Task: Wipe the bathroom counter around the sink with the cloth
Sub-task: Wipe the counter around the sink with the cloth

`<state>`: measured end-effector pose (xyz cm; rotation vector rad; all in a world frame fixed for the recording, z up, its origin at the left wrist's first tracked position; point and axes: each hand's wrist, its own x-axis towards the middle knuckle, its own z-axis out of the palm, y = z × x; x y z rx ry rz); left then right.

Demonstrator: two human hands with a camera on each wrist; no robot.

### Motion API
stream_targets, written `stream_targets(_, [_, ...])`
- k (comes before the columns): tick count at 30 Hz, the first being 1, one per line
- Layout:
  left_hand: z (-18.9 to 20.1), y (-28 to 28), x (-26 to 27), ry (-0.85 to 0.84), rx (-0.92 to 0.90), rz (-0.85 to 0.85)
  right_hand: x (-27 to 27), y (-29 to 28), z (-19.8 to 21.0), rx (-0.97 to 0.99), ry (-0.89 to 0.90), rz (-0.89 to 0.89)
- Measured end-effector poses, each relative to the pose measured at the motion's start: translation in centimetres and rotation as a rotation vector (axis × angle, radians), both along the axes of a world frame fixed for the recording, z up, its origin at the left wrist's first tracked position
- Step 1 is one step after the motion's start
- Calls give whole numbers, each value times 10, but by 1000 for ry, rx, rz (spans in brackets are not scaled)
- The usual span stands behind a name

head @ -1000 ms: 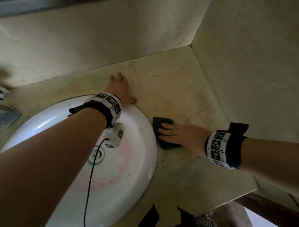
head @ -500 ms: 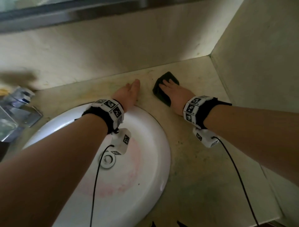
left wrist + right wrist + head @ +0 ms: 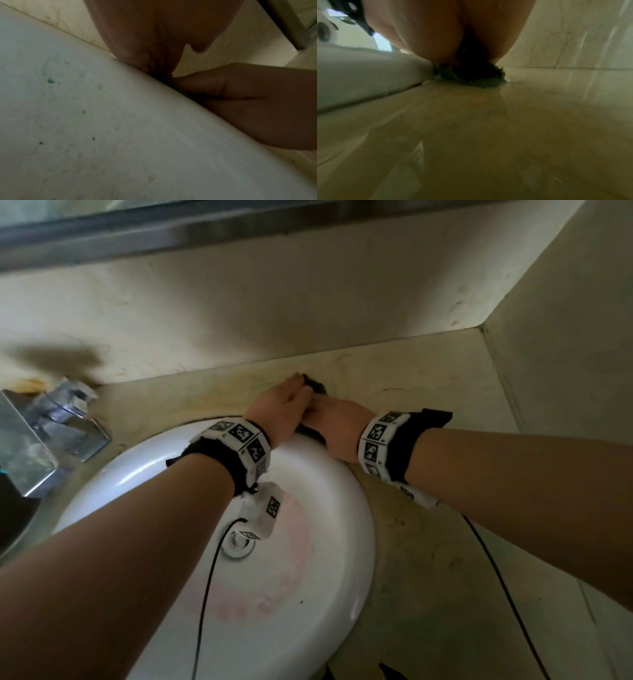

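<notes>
A dark green cloth (image 3: 317,387) lies on the beige stone counter (image 3: 428,559), just behind the back rim of the round white sink (image 3: 308,594). My right hand (image 3: 337,424) presses down on it; the cloth (image 3: 471,79) bunches under the palm, against the sink's edge (image 3: 368,75). My left hand (image 3: 279,407) lies flat on the counter, touching the right hand, with its fingertips beside the cloth. In the left wrist view my left palm (image 3: 154,33) sits at the sink rim (image 3: 102,135) with the right hand (image 3: 248,101) close by. The right fingers are mostly hidden.
A chrome faucet (image 3: 51,433) stands at the left of the sink. The back wall (image 3: 308,313) runs close behind the hands, and a side wall (image 3: 565,354) closes off the counter on the right. A dark ledge (image 3: 171,231) runs above. Cables hang from both wrists.
My right hand has slid the cloth left along the back of the counter until it meets my left hand. The left hand has stayed about where it was.
</notes>
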<state>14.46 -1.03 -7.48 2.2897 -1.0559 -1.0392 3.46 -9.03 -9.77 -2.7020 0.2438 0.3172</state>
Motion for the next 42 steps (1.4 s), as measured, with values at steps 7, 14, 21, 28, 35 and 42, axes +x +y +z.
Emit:
stream_targets(7, [-10, -4, 2, -296, 154, -359, -64, 1, 0, 11, 132, 45])
stream_targets(14, [-2, -5, 0, -257, 157, -376, -150, 14, 7, 46, 369, 191])
stream_targets(21, [0, 5, 1, -100, 29, -200, -99, -19, 6, 2, 174, -258])
stream_targets(28, [-6, 7, 1, -38, -65, -109, -3, -28, -12, -86, 137, -101])
stream_targets(35, [-10, 3, -4, -174, 16, -408, -26, 2, -9, -132, 80, 72])
stream_targets(42, [-18, -2, -25, -410, 148, -654, -126, 33, -8, -106, 204, -73])
